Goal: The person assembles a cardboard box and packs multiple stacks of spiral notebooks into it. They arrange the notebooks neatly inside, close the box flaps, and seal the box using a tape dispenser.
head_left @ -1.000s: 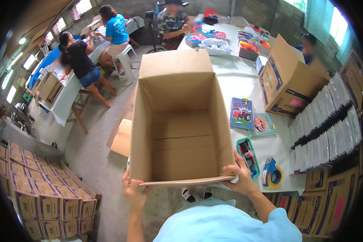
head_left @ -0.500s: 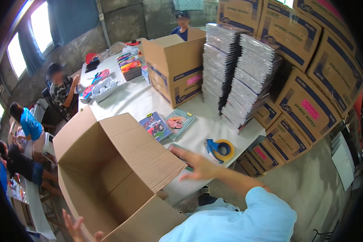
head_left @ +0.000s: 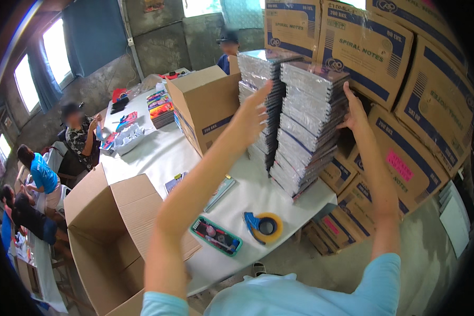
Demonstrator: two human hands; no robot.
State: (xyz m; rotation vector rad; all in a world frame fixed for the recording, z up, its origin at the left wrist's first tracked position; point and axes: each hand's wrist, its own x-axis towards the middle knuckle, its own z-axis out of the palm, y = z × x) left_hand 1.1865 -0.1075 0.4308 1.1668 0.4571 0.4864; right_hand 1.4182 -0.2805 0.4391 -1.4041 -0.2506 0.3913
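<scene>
Both hands (head_left: 255, 111) (head_left: 355, 109) have moved forward, nearer stack (head_left: 305, 121) between their fingers (head_left: 347, 90)

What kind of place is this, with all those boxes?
It looks like a packing workshop, though I can't be sure. Cardboard boxes are piled high, wrapped notebooks stand in tall stacks on a table, and a tape dispenser lies there too.
</scene>
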